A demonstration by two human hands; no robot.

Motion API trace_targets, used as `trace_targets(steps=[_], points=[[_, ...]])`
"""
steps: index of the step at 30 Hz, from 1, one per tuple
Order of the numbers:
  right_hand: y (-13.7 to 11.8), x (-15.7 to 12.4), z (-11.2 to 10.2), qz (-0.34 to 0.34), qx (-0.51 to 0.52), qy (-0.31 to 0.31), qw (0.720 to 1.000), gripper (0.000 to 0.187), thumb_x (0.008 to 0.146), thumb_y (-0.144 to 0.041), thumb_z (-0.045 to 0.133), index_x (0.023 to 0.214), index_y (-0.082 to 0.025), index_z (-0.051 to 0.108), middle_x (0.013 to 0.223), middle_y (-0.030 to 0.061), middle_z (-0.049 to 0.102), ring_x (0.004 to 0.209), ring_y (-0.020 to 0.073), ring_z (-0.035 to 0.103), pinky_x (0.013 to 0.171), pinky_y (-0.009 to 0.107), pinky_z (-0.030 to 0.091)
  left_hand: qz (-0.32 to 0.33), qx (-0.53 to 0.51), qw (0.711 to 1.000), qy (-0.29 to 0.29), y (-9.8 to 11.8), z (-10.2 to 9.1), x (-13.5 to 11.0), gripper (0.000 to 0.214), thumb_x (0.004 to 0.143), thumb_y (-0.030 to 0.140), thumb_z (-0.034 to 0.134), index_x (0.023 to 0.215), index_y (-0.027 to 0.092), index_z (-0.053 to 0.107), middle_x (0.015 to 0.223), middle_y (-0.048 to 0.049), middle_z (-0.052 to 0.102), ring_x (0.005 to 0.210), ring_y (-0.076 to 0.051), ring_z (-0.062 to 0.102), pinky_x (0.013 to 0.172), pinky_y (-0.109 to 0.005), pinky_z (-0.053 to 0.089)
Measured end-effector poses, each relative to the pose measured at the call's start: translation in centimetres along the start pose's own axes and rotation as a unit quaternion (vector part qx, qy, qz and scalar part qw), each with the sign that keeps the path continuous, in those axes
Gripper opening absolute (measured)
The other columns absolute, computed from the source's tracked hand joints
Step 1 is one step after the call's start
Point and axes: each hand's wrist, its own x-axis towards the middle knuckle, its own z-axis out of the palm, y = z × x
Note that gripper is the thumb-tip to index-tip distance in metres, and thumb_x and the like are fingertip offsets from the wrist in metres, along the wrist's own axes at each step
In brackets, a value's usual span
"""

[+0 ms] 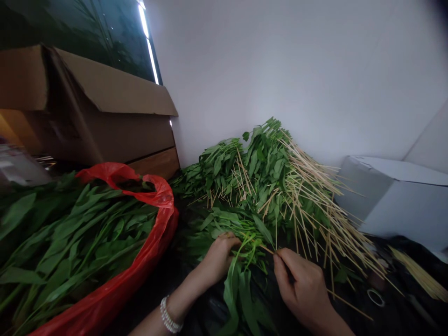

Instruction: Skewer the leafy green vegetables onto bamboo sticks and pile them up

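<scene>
My left hand (221, 256), with a beaded bracelet (170, 315) on its wrist, is closed around a small bunch of long-leaved greens (250, 243), some leaves drooping below it. To its right, my right hand (300, 284) pinches a thin bamboo skewer (267, 249) that points left into the stems; its tip is hidden among them. Just beyond both hands lie more loose greens (224, 219). Farther back rises a pile of skewered greens (268, 163), with many bare skewer ends (315, 186) sticking out to the right.
On the left, a red plastic bag (164, 219) is full of loose leaves. Behind it stands an open cardboard box (129, 130). A white box (402, 200) sits at the right, near a bundle of bare skewers (418, 273) and a pale ring (375, 297) on black sheeting.
</scene>
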Motion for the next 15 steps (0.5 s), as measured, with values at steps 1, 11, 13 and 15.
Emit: trace_targets(steps=[1, 11, 13, 15], points=[[0.0, 0.0, 0.0, 0.001, 0.002, 0.003, 1.0, 0.011, 0.091, -0.017, 0.047, 0.081, -0.019, 0.052, 0.063, -0.0029, 0.05, 0.054, 0.0089, 0.048, 0.057, 0.024, 0.033, -0.008, -0.029, 0.999, 0.023, -0.1, -0.2, 0.2, 0.003, 0.073, 0.018, 0.067, 0.074, 0.018, 0.069, 0.081, -0.0043, 0.065, 0.08, -0.02, 0.058, 0.073, -0.029, 0.043], [0.1, -0.1, -0.1, 0.009, -0.003, 0.003, 1.0, 0.012, 0.091, -0.019, 0.046, 0.081, -0.019, 0.053, 0.062, -0.0033, 0.049, 0.053, 0.0089, 0.049, 0.057, 0.024, 0.033, -0.116, -0.368, 0.887, 0.253, 0.4, -3.3, 1.0, 0.022, 0.076, 0.037, 0.07, 0.08, 0.018, 0.061, 0.072, -0.0003, 0.069, 0.059, -0.01, 0.057, 0.056, -0.019, 0.042], [0.1, 0.0, 0.1, 0.013, -0.014, -0.004, 1.0, 0.016, 0.092, -0.021, 0.045, 0.077, -0.019, 0.051, 0.061, -0.0035, 0.048, 0.052, 0.0088, 0.048, 0.057, 0.024, 0.033, -0.141, -0.458, 0.853, 0.207, 0.5, -3.2, 1.0, 0.024, 0.076, 0.038, 0.071, 0.083, 0.018, 0.059, 0.076, -0.0017, 0.071, 0.058, -0.008, 0.057, 0.055, -0.017, 0.042], [0.1, 0.0, 0.2, 0.017, -0.026, -0.019, 0.999, 0.02, 0.092, -0.022, 0.044, 0.074, -0.02, 0.05, 0.06, -0.0038, 0.047, 0.051, 0.0086, 0.048, 0.056, 0.024, 0.032, -0.155, -0.531, 0.818, 0.157, 0.6, -3.0, 0.9, 0.024, 0.074, 0.033, 0.075, 0.085, 0.018, 0.059, 0.085, -0.0044, 0.073, 0.064, -0.008, 0.061, 0.061, -0.017, 0.044]])
